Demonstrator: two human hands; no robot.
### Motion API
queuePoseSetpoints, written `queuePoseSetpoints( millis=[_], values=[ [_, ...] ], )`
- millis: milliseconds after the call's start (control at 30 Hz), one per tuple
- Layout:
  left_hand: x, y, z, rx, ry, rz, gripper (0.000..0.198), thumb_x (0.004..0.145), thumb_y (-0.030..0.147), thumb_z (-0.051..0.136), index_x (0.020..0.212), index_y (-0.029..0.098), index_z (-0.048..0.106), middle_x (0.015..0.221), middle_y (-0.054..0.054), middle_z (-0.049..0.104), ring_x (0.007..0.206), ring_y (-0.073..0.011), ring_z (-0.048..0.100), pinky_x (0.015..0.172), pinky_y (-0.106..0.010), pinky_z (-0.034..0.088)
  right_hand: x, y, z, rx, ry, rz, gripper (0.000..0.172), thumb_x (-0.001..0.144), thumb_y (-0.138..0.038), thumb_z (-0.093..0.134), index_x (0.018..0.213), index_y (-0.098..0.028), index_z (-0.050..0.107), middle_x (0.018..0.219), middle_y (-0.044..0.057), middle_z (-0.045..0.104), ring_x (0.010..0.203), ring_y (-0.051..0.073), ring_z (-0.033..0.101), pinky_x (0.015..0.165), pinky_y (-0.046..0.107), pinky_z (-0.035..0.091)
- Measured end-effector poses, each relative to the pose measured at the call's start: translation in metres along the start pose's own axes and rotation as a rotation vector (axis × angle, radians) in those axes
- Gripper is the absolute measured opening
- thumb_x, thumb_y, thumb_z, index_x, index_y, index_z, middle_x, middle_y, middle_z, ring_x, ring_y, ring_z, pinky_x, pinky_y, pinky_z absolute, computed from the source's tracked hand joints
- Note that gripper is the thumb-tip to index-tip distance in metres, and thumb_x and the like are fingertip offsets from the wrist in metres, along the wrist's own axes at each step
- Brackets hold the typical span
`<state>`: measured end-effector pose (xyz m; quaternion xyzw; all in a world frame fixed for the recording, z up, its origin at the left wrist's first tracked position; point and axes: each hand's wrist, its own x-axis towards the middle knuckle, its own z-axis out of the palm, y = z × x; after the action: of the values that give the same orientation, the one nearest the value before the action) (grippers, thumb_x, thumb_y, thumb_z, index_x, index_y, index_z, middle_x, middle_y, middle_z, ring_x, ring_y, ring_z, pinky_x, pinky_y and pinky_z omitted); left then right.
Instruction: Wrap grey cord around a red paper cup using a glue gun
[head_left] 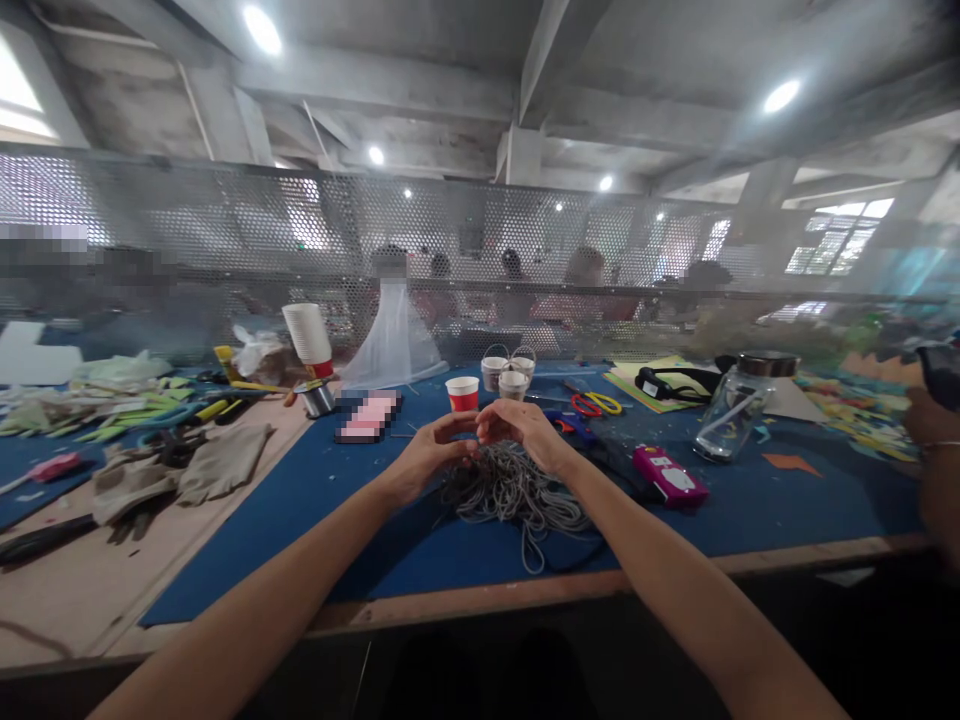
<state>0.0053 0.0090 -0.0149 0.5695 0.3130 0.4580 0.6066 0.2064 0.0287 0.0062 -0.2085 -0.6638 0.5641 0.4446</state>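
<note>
My left hand (429, 457) is raised above the table, its fingers stretched to the right and the thumb apart below them. My right hand (531, 432) faces it with loosely bent fingers, the fingertips of both hands close together. I see nothing held in either one. Under the hands lies a tangled heap of grey cord (517, 495). Just behind them stands a red and white paper cup (462, 392), its lower part partly hidden by my fingers. Farther back are several small cord-wrapped cups with handles (513, 382).
Scissors (596, 403), a magenta box (669, 476) and a glass jar (733, 415) are to the right. Leftward are a phone (369, 415), a leaning stack of paper cups (309, 335) and work gloves (223, 463). A perforated screen (457, 225) borders the back.
</note>
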Motion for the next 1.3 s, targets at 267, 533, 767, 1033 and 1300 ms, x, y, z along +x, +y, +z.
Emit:
queuePoseSetpoints(
  millis=[267, 533, 767, 1033, 1300],
  values=[
    [-0.001, 0.005, -0.004, -0.179, -0.081, -0.144, 0.030, 0.070, 0.022, 0.082, 0.098, 0.016, 0.072, 0.072, 0.001, 0.058, 0.057, -0.0064, 0.049, 0.054, -0.019, 0.039, 0.002, -0.003, -0.004, 0.174, 0.008, 0.071, 0.043, 0.083, -0.057, 0.063, 0.087, -0.015, 0.071, 0.079, 0.004, 0.066, 0.072, 0.015, 0.062, 0.072, 0.029, 0.052],
    [-0.001, 0.016, -0.021, -0.297, -0.075, -0.073, 0.017, 0.077, 0.019, 0.071, 0.094, 0.015, 0.071, 0.059, 0.004, 0.046, 0.048, -0.0053, 0.036, 0.048, -0.017, 0.034, 0.008, -0.012, -0.036, 0.357, 0.306, -0.025, 0.040, 0.081, -0.057, 0.064, 0.070, -0.018, 0.064, 0.054, -0.004, 0.045, 0.047, 0.008, 0.037, 0.047, 0.023, 0.035],
    [0.001, 0.020, -0.031, -0.416, 0.004, -0.019, 0.013, 0.076, 0.015, 0.069, 0.089, 0.013, 0.070, 0.058, 0.004, 0.046, 0.049, -0.0045, 0.039, 0.050, -0.017, 0.037, 0.005, -0.022, -0.075, 0.455, 0.528, -0.182, 0.040, 0.082, -0.055, 0.062, 0.065, -0.020, 0.059, 0.046, -0.008, 0.031, 0.040, 0.006, 0.025, 0.040, 0.019, 0.024],
    [0.000, 0.025, -0.032, -0.505, 0.060, 0.048, 0.011, 0.075, 0.011, 0.068, 0.086, 0.011, 0.069, 0.054, 0.003, 0.048, 0.049, -0.0050, 0.043, 0.050, -0.016, 0.039, 0.000, -0.026, -0.091, 0.539, 0.664, -0.265, 0.046, 0.082, -0.059, 0.060, 0.060, -0.019, 0.057, 0.041, -0.009, 0.032, 0.036, 0.004, 0.025, 0.037, 0.019, 0.023],
    [0.000, 0.031, -0.040, -0.579, 0.134, 0.137, 0.013, 0.076, 0.011, 0.066, 0.089, 0.011, 0.068, 0.055, 0.005, 0.049, 0.046, -0.0049, 0.043, 0.050, -0.019, 0.042, -0.001, -0.028, -0.103, 0.457, 0.875, -0.330, 0.053, 0.084, -0.066, 0.052, 0.059, -0.019, 0.050, 0.040, -0.009, 0.032, 0.033, 0.004, 0.026, 0.034, 0.017, 0.021]
  ],
)
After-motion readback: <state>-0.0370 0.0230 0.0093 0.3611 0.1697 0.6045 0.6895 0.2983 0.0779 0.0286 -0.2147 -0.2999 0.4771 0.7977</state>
